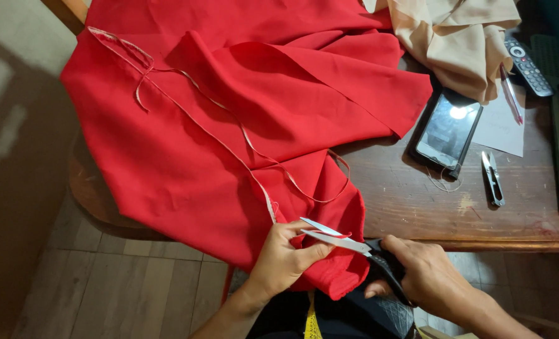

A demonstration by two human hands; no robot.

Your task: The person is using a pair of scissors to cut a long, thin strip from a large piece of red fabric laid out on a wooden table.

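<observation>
Our left hand (285,257) pinches the red fabric (229,125) at the surface (417,207) edge; our right hand (427,276) grips the scissors (342,242), blades parted around a fold. Slack cloth could bunch, skewing the cut; left fingers (314,251) lie near the blades.

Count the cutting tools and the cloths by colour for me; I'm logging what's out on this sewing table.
Scissors, in the right hand: 1
Thread snips: 1
Red cloth, gripped by the left hand: 1
Beige cloth: 1
Total: 4
</observation>
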